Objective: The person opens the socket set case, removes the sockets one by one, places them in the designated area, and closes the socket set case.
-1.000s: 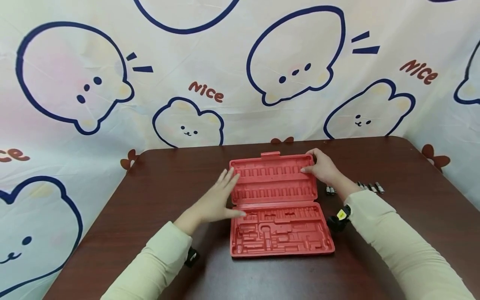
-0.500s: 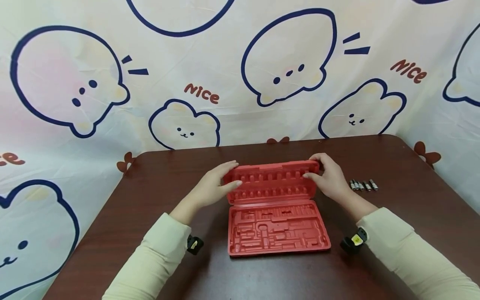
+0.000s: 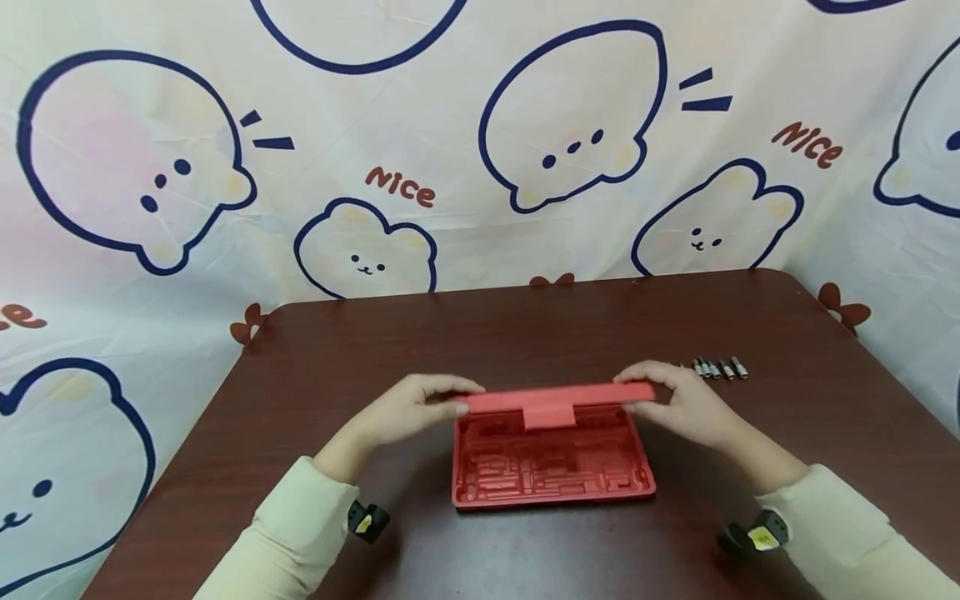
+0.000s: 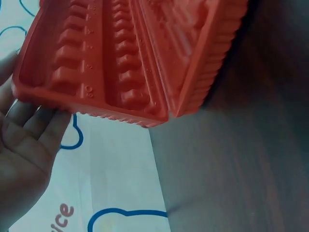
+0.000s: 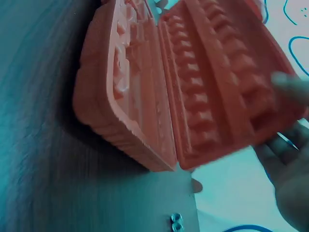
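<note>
A red plastic socket-set case (image 3: 555,492) lies on the table with its lid (image 3: 540,400) tilted partway down over the moulded base. At the lid's left corner my left hand (image 3: 401,408) holds the edge, thumb in front and fingers behind. My right hand (image 3: 686,404) grips the opposite corner the same way. In the left wrist view, numbered slots line the inside of the lid (image 4: 77,63), with the left hand (image 4: 29,150) at its outer corner. The right wrist view shows the right hand (image 5: 289,164) at the lid's other end and vacant moulded recesses in the base (image 5: 130,72).
Several small metal sockets (image 3: 720,368) lie in a row on the dark wooden table (image 3: 360,342), behind the right hand. A cartoon-printed cloth (image 3: 465,233) hangs behind and beside the table.
The lid has swung from nearly upright toward me, down over the base. My left hand went from beside the case to gripping the lid's left corner; both hands came forward with it.
</note>
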Available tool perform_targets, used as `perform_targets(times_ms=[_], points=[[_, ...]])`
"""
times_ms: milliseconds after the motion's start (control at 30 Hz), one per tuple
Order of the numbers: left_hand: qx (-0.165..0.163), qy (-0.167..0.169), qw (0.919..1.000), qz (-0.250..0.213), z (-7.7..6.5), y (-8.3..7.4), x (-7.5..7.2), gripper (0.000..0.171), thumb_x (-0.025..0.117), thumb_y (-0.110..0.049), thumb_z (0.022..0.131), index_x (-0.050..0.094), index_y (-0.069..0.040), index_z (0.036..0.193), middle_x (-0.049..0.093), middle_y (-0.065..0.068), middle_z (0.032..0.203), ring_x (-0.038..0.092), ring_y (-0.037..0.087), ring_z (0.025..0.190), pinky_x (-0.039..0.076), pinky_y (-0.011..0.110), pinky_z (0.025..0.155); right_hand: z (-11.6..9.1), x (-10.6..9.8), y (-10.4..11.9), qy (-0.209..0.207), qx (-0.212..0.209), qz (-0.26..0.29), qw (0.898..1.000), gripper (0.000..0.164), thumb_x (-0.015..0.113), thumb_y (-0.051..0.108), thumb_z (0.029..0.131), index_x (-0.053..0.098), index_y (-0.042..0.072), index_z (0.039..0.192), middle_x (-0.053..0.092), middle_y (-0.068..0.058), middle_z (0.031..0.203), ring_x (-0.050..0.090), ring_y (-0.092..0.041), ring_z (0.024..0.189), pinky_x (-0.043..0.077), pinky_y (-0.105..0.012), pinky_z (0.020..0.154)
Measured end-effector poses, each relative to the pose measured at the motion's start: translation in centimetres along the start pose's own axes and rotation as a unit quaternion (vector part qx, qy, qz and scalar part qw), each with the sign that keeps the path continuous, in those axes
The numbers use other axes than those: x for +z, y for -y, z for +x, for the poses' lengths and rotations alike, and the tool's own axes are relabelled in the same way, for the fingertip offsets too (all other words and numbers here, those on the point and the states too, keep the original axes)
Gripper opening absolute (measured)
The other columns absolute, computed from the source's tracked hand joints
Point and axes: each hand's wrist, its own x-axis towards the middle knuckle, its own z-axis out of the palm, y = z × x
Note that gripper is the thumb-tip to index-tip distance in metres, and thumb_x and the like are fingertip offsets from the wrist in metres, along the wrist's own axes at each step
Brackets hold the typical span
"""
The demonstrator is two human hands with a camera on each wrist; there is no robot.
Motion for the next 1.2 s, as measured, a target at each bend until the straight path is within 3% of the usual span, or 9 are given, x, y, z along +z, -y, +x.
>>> perform_targets(times_ms=[133,233,333,467,567,700,833,933,1200], points=[[-0.01,0.068,0.9966,0.045,-0.8,0.1,1.1,0.037,0.058,-0.031,0.082,0.054,-0.025,0.118,0.051,-0.007,0.117,0.046,0.011,0.104,0.039,0.033,0.085,-1.5,-0.1,0.1,0.077,-0.029,-0.003,0.997,0.031,0.068,0.019,0.075,0.061,0.017,0.105,0.056,0.003,0.106,0.049,-0.011,0.097,0.043,-0.028,0.077],[-0.001,0.106,0.9865,0.125,-1.1,0.5,2.5,0.047,0.062,-0.03,0.079,0.049,-0.025,0.123,0.042,-0.008,0.128,0.037,0.01,0.116,0.033,0.036,0.092,-2.4,0.4,-0.1,0.118,-0.047,-0.027,0.992,0.034,0.067,0.026,0.075,0.061,0.019,0.108,0.054,0.001,0.112,0.046,-0.013,0.105,0.04,-0.027,0.083],[0.033,0.108,0.9647,0.238,-1.2,1.1,4.3,0.053,0.065,-0.027,0.077,0.047,-0.022,0.126,0.037,-0.005,0.133,0.03,0.01,0.122,0.03,0.035,0.094,-3.2,1.5,-0.7,0.137,-0.073,-0.079,0.985,0.035,0.065,0.031,0.076,0.061,0.02,0.109,0.053,0.0,0.116,0.043,-0.015,0.109,0.037,-0.027,0.086],[0.068,0.074,0.9323,0.347,-1.2,1.1,5.9,0.053,0.066,-0.028,0.075,0.049,-0.018,0.124,0.042,0.002,0.129,0.035,0.014,0.12,0.035,0.033,0.09,-4.0,2.4,-1.1,0.141,-0.086,-0.124,0.978,0.034,0.06,0.033,0.079,0.06,0.023,0.111,0.051,-0.001,0.12,0.04,-0.016,0.112,0.037,-0.031,0.086],[0.078,0.063,0.9142,0.393,-0.5,0.2,6.7,0.054,0.063,-0.039,0.076,0.049,-0.018,0.124,0.044,0.005,0.127,0.039,0.019,0.117,0.038,0.034,0.088,-4.1,2.4,-0.8,0.144,-0.082,-0.124,0.978,0.034,0.058,0.034,0.08,0.06,0.023,0.112,0.051,-0.002,0.12,0.039,-0.016,0.112,0.038,-0.034,0.084],[0.095,0.077,0.8812,0.457,1.2,-0.7,8.4,0.066,0.051,-0.056,0.077,0.04,-0.02,0.131,0.036,0.008,0.133,0.034,0.023,0.12,0.035,0.038,0.091,-3.9,2.4,-0.7,0.144,-0.09,-0.131,0.977,0.032,0.058,0.033,0.08,0.061,0.022,0.111,0.052,-0.003,0.119,0.04,-0.018,0.111,0.039,-0.036,0.083],[0.091,0.087,0.8523,0.508,2.6,-1.3,9.9,0.071,0.047,-0.06,0.076,0.031,-0.024,0.135,0.031,0.009,0.136,0.031,0.026,0.122,0.035,0.045,0.089,-3.9,2.5,-0.8,0.143,-0.098,-0.133,0.976,0.032,0.059,0.03,0.08,0.061,0.021,0.11,0.052,-0.004,0.119,0.041,-0.019,0.111,0.039,-0.037,0.082],[0.075,0.082,0.8438,0.525,3.0,-1.6,10.6,0.073,0.051,-0.06,0.074,0.031,-0.025,0.135,0.033,0.011,0.135,0.033,0.028,0.12,0.036,0.047,0.086,-3.9,2.6,-0.9,0.138,-0.103,-0.135,0.976,0.031,0.06,0.029,0.08,0.062,0.021,0.11,0.052,-0.005,0.119,0.041,-0.019,0.11,0.04,-0.038,0.082],[0.062,0.06,0.8442,0.529,3.4,-2.0,11.7,0.074,0.059,-0.053,0.072,0.031,-0.026,0.135,0.037,0.018,0.13,0.037,0.034,0.116,0.04,0.052,0.078,-3.9,2.8,-1.0,0.132,-0.097,-0.132,0.977,0.031,0.06,0.029,0.08,0.062,0.021,0.109,0.052,-0.004,0.119,0.041,-0.019,0.111,0.039,-0.036,0.083]])
